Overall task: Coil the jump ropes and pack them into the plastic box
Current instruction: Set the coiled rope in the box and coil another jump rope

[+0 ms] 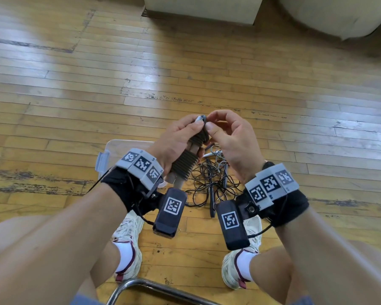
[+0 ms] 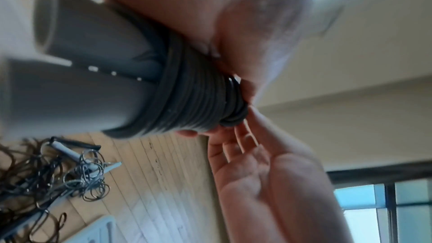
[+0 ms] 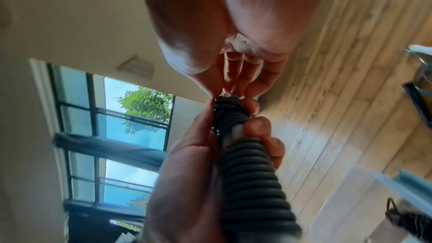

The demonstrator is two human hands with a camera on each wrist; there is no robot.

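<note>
My left hand (image 1: pixel 180 137) grips a jump rope (image 1: pixel 186 159) whose two grey handles lie side by side with dark cord wound tightly round them. In the left wrist view the wound jump rope (image 2: pixel 187 97) fills the centre, its handle ends pointing left. My right hand (image 1: pixel 224 133) pinches the cord end at the top of the handles, thumb and fingers curled; the right wrist view shows its fingertips (image 3: pixel 236 84) at the tip of the wound bundle (image 3: pixel 247 173). A clear plastic box (image 1: pixel 110 150) sits on the floor under my left wrist.
A tangled pile of loose jump ropes (image 1: pixel 211 179) lies on the wooden floor between my feet, right of the box. A chrome chair frame (image 1: pixel 145 287) curves at the bottom. Pale furniture (image 1: pixel 202 9) stands far back.
</note>
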